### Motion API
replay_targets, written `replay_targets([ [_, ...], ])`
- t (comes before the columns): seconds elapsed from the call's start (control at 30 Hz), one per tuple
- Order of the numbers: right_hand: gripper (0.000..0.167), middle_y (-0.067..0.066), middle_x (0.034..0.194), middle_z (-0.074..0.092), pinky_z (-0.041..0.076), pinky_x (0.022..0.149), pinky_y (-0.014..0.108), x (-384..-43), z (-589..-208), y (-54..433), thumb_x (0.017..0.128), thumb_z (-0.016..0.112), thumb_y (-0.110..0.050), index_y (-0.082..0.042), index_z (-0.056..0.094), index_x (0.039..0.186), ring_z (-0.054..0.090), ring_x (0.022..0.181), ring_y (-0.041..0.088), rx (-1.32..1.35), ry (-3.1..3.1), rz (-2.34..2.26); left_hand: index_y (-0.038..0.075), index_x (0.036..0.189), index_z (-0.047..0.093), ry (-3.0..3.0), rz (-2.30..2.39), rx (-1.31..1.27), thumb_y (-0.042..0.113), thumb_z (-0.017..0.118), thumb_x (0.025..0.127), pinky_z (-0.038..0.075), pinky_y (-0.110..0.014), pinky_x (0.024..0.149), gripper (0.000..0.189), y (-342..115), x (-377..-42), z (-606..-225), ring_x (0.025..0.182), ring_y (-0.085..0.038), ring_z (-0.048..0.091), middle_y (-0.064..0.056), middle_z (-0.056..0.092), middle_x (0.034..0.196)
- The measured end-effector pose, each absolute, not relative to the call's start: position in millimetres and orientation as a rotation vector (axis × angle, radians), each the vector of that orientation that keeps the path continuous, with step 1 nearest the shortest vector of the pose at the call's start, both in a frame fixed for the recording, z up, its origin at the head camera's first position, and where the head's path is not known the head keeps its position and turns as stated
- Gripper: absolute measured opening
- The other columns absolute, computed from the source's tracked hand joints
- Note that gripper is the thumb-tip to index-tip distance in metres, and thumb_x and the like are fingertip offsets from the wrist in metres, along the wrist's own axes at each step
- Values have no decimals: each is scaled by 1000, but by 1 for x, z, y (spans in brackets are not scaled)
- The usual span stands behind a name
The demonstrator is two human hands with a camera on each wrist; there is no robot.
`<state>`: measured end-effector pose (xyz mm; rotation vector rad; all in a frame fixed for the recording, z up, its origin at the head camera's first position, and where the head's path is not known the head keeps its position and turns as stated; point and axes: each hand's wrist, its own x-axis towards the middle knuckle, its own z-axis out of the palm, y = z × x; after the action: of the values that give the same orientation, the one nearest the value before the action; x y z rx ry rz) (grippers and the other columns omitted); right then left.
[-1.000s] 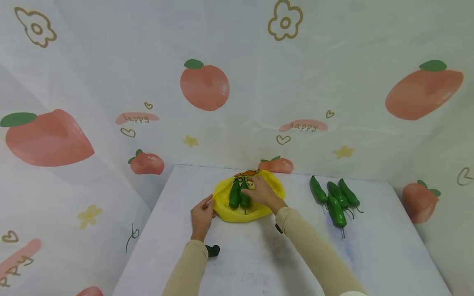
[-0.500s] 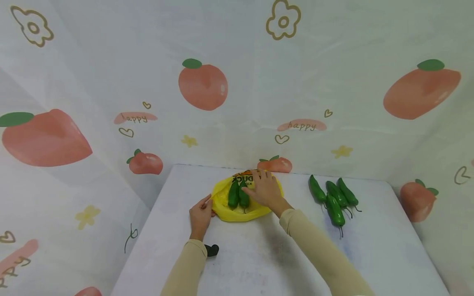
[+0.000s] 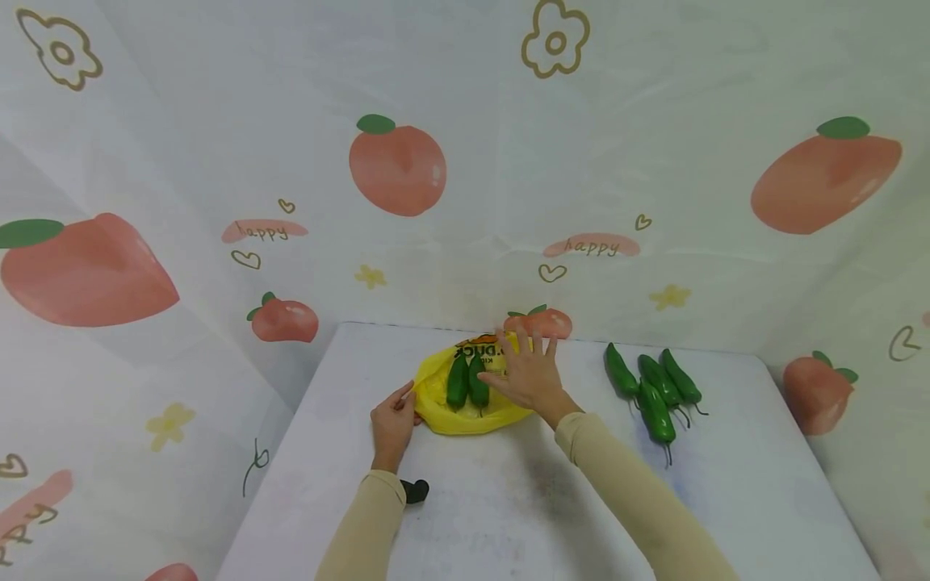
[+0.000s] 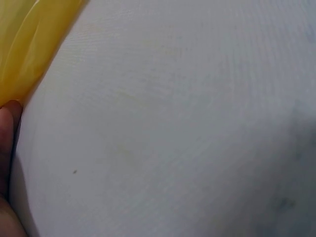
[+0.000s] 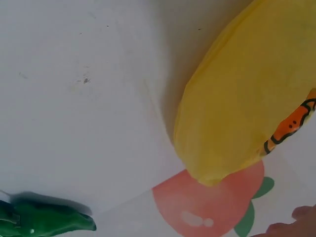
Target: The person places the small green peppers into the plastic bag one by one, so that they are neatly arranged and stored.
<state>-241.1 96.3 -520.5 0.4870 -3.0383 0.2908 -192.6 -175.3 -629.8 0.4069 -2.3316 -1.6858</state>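
Note:
A yellow plastic bag [image 3: 445, 421] with dark printing lies spread on the table near its back edge. Two green chili peppers [image 3: 458, 382] lie side by side in its opening. At the bag's left edge my left hand [image 3: 393, 424] pinches the plastic between thumb and fingers; in the left wrist view a fingertip [image 4: 14, 106] meets the yellow plastic. My right hand [image 3: 534, 375] is spread over the bag's right side, fingers straight, holding nothing. Whether it touches the bag cannot be told. The right wrist view has the bag [image 5: 237, 98] and fingertips at the lower right corner.
Several green chili peppers [image 3: 657, 411] lie in a loose group on the table [image 3: 501, 516] to the right, stems toward me. A white backdrop [image 3: 472, 266] with printed fruit stands directly behind the table and along its sides.
My right hand has let go of the pepper in the bag, spread its fingers and moved slightly right. My left hand keeps its pinch on the bag's edge.

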Motion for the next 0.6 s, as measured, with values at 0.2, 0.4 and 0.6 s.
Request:
replay_targets([
  [0.2,101,14,170,13,10,117,81,-239,-521,107,86,44,-85,-29,15,165,11,156,49,419,-3102,317,18,128,73,-2338,-1676,396,21,67,99,57,-20,54,30,-175,-193,-631,56,-11,65,-15,79,98],
  [0.4,102,16,171,11,3,116,84,-238,-524,116,86,46,-84,-28,15,165,7,156,52,396,-3115,362,19,128,73,-2344,-1673,400,22,66,100,58,-20,54,30,-174,-192,-630,56,-12,66,-15,79,98],
  [0.6,101,19,170,14,0,114,86,-239,-529,125,87,46,-82,-27,14,166,7,155,54,346,-3129,382,19,128,74,-2335,-1677,395,22,67,99,58,-20,54,29,-175,-193,-630,56,-13,66,-14,79,95],
])
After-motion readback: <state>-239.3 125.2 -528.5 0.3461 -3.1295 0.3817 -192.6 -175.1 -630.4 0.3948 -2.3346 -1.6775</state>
